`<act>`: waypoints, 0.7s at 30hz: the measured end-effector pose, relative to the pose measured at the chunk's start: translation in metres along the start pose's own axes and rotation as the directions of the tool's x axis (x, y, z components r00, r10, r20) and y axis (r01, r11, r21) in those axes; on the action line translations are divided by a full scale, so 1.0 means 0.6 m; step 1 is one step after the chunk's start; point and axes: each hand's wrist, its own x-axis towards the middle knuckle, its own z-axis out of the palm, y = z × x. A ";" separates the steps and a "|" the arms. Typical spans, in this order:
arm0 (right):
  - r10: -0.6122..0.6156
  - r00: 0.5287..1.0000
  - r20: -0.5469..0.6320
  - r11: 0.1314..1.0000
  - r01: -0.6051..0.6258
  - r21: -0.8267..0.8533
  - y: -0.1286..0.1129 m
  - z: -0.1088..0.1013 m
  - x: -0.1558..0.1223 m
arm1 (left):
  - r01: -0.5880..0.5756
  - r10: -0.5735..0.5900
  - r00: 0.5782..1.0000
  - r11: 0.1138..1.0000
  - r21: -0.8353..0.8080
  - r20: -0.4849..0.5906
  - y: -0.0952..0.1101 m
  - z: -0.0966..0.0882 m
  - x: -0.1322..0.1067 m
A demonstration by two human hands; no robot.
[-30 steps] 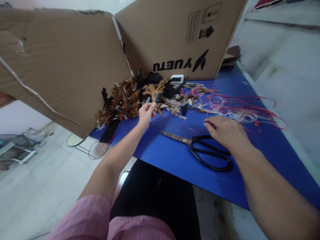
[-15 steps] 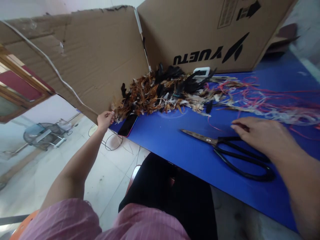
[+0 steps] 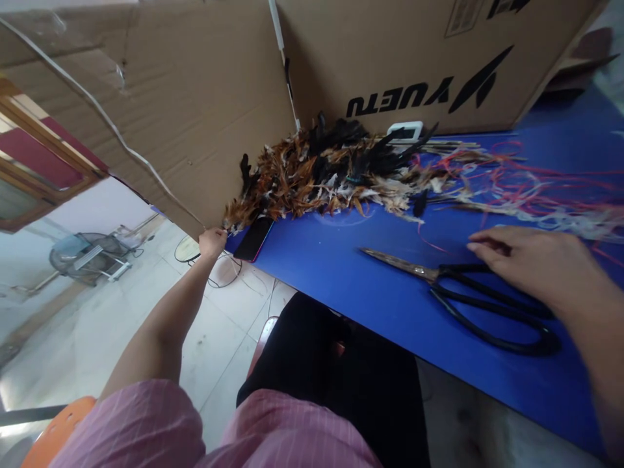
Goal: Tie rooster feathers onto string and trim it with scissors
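Note:
My left hand [image 3: 213,242] is closed at the left end of a pile of brown, black and white feathers [image 3: 302,179], by the table edge. Whatever its fingers pinch is hidden. My right hand [image 3: 531,260] hovers over the black handles of large scissors [image 3: 431,276], its fingers curled and thumb near the index finger. I cannot make out anything between them. The scissors lie closed on the blue table [image 3: 331,273], their worn blades pointing left. Close to my left hand, a dark phone [image 3: 254,238] lies at the table edge, partly under the feathers.
Tangled pink and white plastic strings [image 3: 526,188] spread at the right, beside thin sticks. A large cardboard box [image 3: 390,58] stands behind the feathers with a small white-framed object [image 3: 405,132] against it. A fan [image 3: 88,257] is on the floor at left.
The view has shifted slightly, so the table things sit a little further right. My left hand stays by the feather pile's end, its fingers turned further from view. My right hand remains above the scissors.

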 end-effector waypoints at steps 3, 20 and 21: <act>0.004 1.000 0.016 1.000 -0.004 -0.001 -0.005 -0.005 0.000 | -0.011 0.012 0.999 1.000 0.029 -0.036 -0.002 0.002 0.001; -0.013 0.990 -0.139 0.990 0.033 0.140 0.015 0.023 0.007 | -0.507 0.539 0.832 0.834 0.218 -0.127 0.010 -0.043 -0.028; -0.030 0.986 -0.162 0.987 0.055 0.149 0.012 0.021 0.005 | -0.570 0.606 0.785 0.787 0.235 -0.130 0.017 -0.046 -0.030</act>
